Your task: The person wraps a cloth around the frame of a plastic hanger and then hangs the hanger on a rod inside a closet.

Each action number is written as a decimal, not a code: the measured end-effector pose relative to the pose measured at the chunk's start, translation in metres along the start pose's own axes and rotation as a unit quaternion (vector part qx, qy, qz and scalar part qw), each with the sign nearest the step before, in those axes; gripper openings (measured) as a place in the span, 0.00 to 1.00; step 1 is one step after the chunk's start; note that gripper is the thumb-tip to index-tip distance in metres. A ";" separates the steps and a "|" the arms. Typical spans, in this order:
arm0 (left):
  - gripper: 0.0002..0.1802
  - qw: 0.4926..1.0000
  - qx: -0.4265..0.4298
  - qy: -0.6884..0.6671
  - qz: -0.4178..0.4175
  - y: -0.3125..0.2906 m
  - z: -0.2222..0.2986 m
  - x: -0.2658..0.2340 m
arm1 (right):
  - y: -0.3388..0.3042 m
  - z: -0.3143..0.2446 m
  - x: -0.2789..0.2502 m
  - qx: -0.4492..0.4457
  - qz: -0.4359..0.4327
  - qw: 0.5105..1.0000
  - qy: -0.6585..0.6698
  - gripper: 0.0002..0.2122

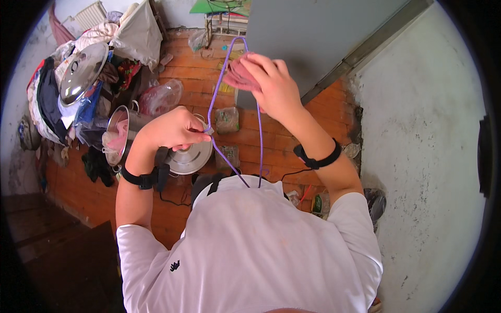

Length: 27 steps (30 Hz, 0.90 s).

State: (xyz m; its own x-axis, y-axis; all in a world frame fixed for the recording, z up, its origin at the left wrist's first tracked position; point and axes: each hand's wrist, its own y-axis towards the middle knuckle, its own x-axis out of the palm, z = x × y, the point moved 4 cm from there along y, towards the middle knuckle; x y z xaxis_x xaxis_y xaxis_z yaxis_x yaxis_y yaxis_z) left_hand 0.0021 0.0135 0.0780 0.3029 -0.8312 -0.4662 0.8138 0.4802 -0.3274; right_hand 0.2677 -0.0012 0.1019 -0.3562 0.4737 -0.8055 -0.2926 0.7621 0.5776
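Note:
A purple clothes hanger point(260, 141) is held up in front of my chest, its long narrow loop reaching away from me. My left hand point(180, 129) pinches the left wire between thumb and fingers. In my right hand point(276, 86) is a bunched dusty-pink cloth point(240, 75), near the far end of the hanger, with the fingers curled over it. The cloth overlaps the inside of the loop; whether it wraps a wire is hidden by the hand. The hanger's lower end comes close to my white shirt point(261, 235).
At the left a heap of clothes point(49, 99) carries a shiny pot lid point(83, 73). A metal pot point(133, 122) and a round lid point(190, 156) are below my left hand. A grey door panel point(313, 41) stands ahead, with a stained wall point(417, 135) at the right.

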 end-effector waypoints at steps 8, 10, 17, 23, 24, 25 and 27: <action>0.22 0.996 -0.053 -0.065 -0.003 -0.005 -0.022 0.001 | -0.078 -0.020 0.013 0.019 -0.101 0.987 0.128 0.35; 0.25 0.995 -0.055 -0.078 -0.001 -0.005 -0.029 0.001 | -0.097 -0.026 0.014 0.032 -0.127 0.978 0.161 0.32; 0.24 0.989 -0.092 -0.117 -0.006 0.002 -0.045 0.000 | -0.154 -0.027 0.007 0.038 -0.217 0.945 0.241 0.29; 0.21 0.980 -0.103 -0.168 -0.023 0.014 -0.066 0.001 | -0.165 -0.021 -0.006 0.049 -0.290 0.909 0.295 0.27; 0.21 0.977 -0.112 -0.181 -0.029 0.016 -0.069 0.002 | -0.165 -0.017 -0.006 0.044 -0.304 0.899 0.311 0.26; 0.20 0.973 -0.120 -0.194 -0.034 0.019 -0.069 0.002 | -0.161 -0.011 -0.006 0.046 -0.302 0.901 0.308 0.26; 0.21 0.974 -0.112 -0.193 -0.046 0.025 -0.065 0.001 | -0.149 0.011 -0.007 0.101 -0.245 0.894 0.362 0.25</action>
State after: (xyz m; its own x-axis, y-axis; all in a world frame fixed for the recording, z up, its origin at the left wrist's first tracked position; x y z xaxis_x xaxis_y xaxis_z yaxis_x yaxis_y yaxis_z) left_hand -0.0098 0.0425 0.0158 0.4330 -0.8961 -0.0981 0.7304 0.4125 -0.5445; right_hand 0.3230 -0.1129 0.0202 -0.7320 -0.2923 -0.6155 -0.4303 0.8986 0.0851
